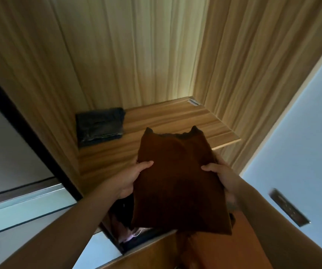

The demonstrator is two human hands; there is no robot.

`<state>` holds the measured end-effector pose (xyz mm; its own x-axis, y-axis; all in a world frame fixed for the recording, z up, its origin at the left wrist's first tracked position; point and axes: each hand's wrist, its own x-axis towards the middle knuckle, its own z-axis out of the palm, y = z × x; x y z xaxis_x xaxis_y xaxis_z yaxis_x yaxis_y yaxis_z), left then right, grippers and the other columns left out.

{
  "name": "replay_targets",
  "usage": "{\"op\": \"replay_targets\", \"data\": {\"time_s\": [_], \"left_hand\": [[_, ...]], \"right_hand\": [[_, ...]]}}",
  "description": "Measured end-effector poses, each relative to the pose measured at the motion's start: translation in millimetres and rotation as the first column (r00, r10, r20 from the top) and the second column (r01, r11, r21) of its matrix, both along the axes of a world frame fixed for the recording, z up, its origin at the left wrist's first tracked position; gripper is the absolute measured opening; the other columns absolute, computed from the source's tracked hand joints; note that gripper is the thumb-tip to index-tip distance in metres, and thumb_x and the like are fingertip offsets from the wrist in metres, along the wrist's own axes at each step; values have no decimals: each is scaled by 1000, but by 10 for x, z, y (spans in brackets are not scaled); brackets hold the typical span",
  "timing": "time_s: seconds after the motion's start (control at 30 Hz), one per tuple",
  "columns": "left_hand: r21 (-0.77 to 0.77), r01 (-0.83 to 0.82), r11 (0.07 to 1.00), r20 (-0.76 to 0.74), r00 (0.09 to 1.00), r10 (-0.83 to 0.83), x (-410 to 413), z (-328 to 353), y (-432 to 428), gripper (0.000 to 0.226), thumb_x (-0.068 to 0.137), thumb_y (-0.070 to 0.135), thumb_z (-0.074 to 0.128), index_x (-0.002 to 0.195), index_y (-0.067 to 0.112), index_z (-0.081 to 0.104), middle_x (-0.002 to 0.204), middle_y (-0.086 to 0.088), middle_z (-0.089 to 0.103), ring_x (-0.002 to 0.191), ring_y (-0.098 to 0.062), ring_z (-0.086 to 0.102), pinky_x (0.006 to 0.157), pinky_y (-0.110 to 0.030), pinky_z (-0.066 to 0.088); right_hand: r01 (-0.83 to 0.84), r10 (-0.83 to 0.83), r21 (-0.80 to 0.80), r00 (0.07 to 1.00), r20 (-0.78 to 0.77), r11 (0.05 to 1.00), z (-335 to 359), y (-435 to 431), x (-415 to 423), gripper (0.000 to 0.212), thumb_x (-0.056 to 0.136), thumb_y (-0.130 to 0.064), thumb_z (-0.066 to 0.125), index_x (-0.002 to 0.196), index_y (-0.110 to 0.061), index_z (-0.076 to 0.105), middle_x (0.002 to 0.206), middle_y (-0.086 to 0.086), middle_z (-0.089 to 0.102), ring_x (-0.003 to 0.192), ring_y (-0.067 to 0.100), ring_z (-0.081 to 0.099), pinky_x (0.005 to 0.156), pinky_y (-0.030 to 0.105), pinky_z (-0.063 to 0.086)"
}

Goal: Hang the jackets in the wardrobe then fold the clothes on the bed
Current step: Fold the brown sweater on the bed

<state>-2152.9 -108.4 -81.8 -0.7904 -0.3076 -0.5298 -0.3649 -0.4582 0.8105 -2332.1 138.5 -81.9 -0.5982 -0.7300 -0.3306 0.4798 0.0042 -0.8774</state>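
Left grip (132, 178), right grip (221, 172) holding top (175, 183) — wooden shelf (167, 117)

Home bedroom: wooden wardrobe shelf (166, 121), folded clothes (100, 129).

Uncovered all the way along

The left hand (130, 180) and the right hand (224, 177) are shown uncovered, and the left forearm (69, 226) and right forearm (272, 214) are seen bare from the wrist down to the lower edge of the view. A small dark, blurred patch (231, 203) is noted by the right wrist; it cannot be told whether it is a mark on the arm or cloth.
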Motion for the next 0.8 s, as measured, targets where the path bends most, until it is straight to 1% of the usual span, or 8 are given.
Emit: {"op": "replay_targets", "data": {"time_s": [0.1,0.2,0.27,0.37,0.5,0.6,0.73,0.8], "left_hand": [[25,-73,997,-10,997,73,-224,-61,-118,86,72,35,89,146,40,44,122,-3,73,105,-26,73,77,-42,62],[39,-106,994,3,994,106,-388,-106,-277,93,67,39,94,145,41,44,121,0,73,106,-24,72,78,-42,61],[34,-104,994,10,995,103,-504,-132,-395,95,65,43,95,145,43,43,126,0,71,110,-24,71,82,-43,61],[56,-119,991,13,993,119,-712,-173,-577,91,67,44,93,144,48,44,134,-1,66,114,-26,69,91,-50,58],[65,-147,987,-8,989,147,-1020,-196,-813,81,81,36,85,147,47,39,133,2,65,111,-22,71,82,-42,61],[81,-176,981,-33,983,179,-1288,-221,-1007,75,86,29,80,149,43,41,133,1,65,108,-23,72,75,-41,61],[80,-192,978,-53,979,197,-1689,-113,-1261,72,88,27,76,151,36,41,135,-4,64,114,-27,68,82,-46,60],[53,-188,981,-73,979,191,-1959,23,-1453,65,92,27,73,149,36,43,137,-3,63,115,-26,68,80,-43,60]], "right_hand": [[-63,63,32,998,-15,998,42,-275,-403,67,80,-1,69,137,-34,58,127,16,70,112,41,69,85,52,60],[-87,93,95,994,-51,992,82,-573,-692,62,84,1,63,135,-33,60,125,15,71,112,42,68,94,58,56],[-112,121,135,991,-62,985,81,-757,-863,62,86,2,61,137,-33,58,124,13,72,112,39,69,95,55,56],[-123,132,152,990,-51,981,36,-999,-1144,63,85,1,62,139,-33,56,122,11,73,107,35,72,82,46,61],[-142,150,167,988,-36,976,-34,-1280,-1516,63,79,-4,69,134,-32,61,120,10,74,102,33,74,70,41,62],[-137,152,194,986,-67,971,-35,-1510,-1807,67,75,-7,71,134,-36,61,120,9,74,103,34,74,77,46,61],[-137,191,268,964,-187,954,105,-1840,-2258,66,71,-15,75,130,-42,63,119,4,75,104,32,74,96,54,55],[-128,191,264,955,-228,956,221,-2042,-2549,68,69,-16,76,129,-44,63,119,5,75,104,32,74,97,56,55]]}}
